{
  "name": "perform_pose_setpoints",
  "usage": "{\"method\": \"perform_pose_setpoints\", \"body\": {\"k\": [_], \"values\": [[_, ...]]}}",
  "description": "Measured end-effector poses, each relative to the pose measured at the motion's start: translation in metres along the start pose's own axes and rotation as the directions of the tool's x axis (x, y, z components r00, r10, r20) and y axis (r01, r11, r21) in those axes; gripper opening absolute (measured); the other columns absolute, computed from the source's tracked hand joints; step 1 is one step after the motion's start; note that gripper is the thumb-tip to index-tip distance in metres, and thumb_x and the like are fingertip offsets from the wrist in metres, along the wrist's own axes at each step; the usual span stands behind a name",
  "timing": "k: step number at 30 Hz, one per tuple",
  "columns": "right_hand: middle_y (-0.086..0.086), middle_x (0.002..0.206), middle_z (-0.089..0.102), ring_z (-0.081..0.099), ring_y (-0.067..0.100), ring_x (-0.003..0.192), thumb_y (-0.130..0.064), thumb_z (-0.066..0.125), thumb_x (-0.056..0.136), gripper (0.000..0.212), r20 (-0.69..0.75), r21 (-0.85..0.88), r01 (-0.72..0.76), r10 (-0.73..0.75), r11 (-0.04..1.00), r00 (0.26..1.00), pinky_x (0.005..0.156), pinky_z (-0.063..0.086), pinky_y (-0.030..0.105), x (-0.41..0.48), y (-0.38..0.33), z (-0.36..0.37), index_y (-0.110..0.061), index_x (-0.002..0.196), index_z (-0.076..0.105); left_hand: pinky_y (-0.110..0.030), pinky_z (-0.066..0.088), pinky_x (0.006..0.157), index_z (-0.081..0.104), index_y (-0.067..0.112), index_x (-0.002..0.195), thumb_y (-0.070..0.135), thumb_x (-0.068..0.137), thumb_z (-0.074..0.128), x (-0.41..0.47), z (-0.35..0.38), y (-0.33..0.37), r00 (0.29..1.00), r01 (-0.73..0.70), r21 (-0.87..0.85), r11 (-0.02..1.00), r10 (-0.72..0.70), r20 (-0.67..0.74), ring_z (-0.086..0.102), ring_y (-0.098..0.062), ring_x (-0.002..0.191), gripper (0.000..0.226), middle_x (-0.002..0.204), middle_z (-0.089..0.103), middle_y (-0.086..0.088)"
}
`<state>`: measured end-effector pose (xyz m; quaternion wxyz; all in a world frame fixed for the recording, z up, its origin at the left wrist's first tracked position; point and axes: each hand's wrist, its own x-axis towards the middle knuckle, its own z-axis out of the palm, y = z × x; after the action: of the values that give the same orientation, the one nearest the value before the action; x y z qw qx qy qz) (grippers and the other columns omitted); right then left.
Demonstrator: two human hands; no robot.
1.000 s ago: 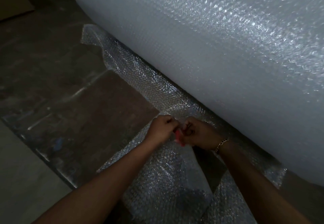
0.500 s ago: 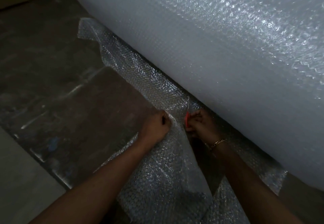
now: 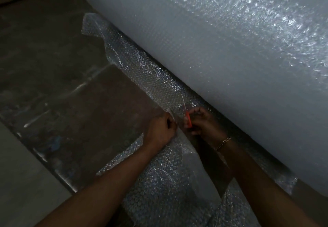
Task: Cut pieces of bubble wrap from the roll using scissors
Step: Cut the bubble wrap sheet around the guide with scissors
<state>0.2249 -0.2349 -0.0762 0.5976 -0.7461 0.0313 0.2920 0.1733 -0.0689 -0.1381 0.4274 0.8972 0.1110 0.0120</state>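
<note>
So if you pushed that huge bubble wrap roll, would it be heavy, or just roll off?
The roll is round and lies on its side on the floor, so it would probably roll rather than tip. Being mostly air bubbles, it is likely light for its bulk. The loose sheet trailing from under it looks floppy and crumpled, and might drag.

We see only part of the roll [image 3: 221, 49]; the top and right edges cut it off. The right hand [image 3: 202, 123] hides most of the scissors [image 3: 188, 119], whose thin blades blur against the bubble wrap [image 3: 154, 83].
</note>
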Motion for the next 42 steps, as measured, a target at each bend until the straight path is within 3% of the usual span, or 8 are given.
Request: {"method": "perform_pose_setpoints", "body": {"k": [8,14,17,21,29,33,36,42], "values": [[0.006,0.084,0.065,0.064,0.014,0.06,-0.006,0.056,0.097,0.016,0.048,-0.224,-0.05,0.062,0.973,0.997,0.045,0.046,0.019,0.016,-0.032,-0.016,-0.014,0.112,0.056,-0.036,0.049,0.059,0.06,0.025,0.098,0.04,0.088,0.052,-0.016,0.011,-0.007,0.993,-0.089,0.038,0.995,0.092,-0.079,0.059,-0.017,0.067,0.019,0.082,0.063,0.005],[0.018,0.088,0.068,0.06,0.024,0.068,-0.022,0.075,0.086,0.03,0.083,-0.38,-0.077,0.117,0.922,0.99,0.057,0.043,0.027,0.011,-0.032,-0.011,-0.007,0.108,0.06,-0.032,0.044,0.06,0.059,0.023,0.096,0.031,0.09,0.056,-0.019,0.013,-0.013,0.982,-0.156,0.066,0.986,0.162,-0.101,0.053,-0.015,0.07,0.01,0.088,0.058,0.006],[0.013,0.081,0.064,0.056,0.018,0.064,-0.027,0.073,0.09,0.026,0.081,-0.501,-0.079,0.138,0.862,0.987,0.052,0.04,0.022,0.01,-0.042,-0.006,-0.008,0.103,0.06,-0.035,0.046,0.062,0.057,0.023,0.09,0.03,0.088,0.053,-0.019,0.012,-0.012,0.98,-0.158,0.061,0.985,0.164,-0.112,0.051,-0.015,0.072,0.009,0.084,0.056,0.006],[0.013,0.084,0.061,0.056,0.026,0.075,-0.03,0.067,0.092,0.019,0.091,-0.576,-0.106,0.192,0.81,0.977,0.059,0.038,0.028,0.013,-0.058,0.002,-0.014,0.096,0.058,-0.035,0.043,0.062,0.053,0.024,0.086,0.032,0.086,0.052,-0.02,0.011,-0.013,0.978,-0.17,0.032,0.985,0.173,-0.12,0.049,-0.014,0.071,0.009,0.082,0.053,0.008],[0.012,0.09,0.06,0.056,0.027,0.081,-0.031,0.06,0.093,0.013,0.041,-0.615,-0.175,0.253,0.769,0.967,0.068,0.04,0.033,0.022,-0.071,0.013,-0.019,0.091,0.059,-0.034,0.038,0.06,0.051,0.023,0.085,0.028,0.088,0.056,-0.021,0.013,-0.015,0.975,-0.179,0.029,0.983,0.182,-0.129,0.049,-0.015,0.072,0.007,0.083,0.053,0.006],[0.014,0.095,0.06,0.054,0.027,0.085,-0.035,0.059,0.095,0.031,0.043,-0.631,-0.175,0.26,0.755,0.965,0.072,0.041,0.034,0.026,-0.079,0.021,-0.008,0.107,0.066,-0.034,0.042,0.062,0.052,0.022,0.086,0.027,0.089,0.056,-0.021,0.012,-0.015,0.974,-0.19,0.018,0.982,0.191,-0.125,0.05,-0.015,0.074,0.007,0.084,0.054,0.005],[0.014,0.091,0.058,0.054,0.028,0.083,-0.033,0.061,0.093,0.026,0.051,-0.654,-0.142,0.23,0.743,0.972,0.075,0.041,0.036,0.03,-0.082,0.027,-0.01,0.105,0.065,-0.036,0.045,0.065,0.054,0.024,0.09,0.032,0.088,0.053,-0.021,0.011,-0.013,0.976,-0.183,0.012,0.983,0.183,-0.117,0.055,-0.017,0.076,0.008,0.087,0.058,0.005],[0.004,0.08,0.054,0.052,0.021,0.07,-0.038,0.062,0.091,0.023,0.068,-0.723,-0.101,0.216,0.683,0.974,0.057,0.042,0.027,0.043,-0.09,0.036,-0.02,0.077,0.058,-0.036,0.047,0.066,0.059,0.024,0.093,0.031,0.088,0.055,-0.022,0.01,-0.011,0.974,-0.187,0.011,0.982,0.187,-0.127,0.06,-0.02,0.077,0.01,0.089,0.062,0.003]]}}
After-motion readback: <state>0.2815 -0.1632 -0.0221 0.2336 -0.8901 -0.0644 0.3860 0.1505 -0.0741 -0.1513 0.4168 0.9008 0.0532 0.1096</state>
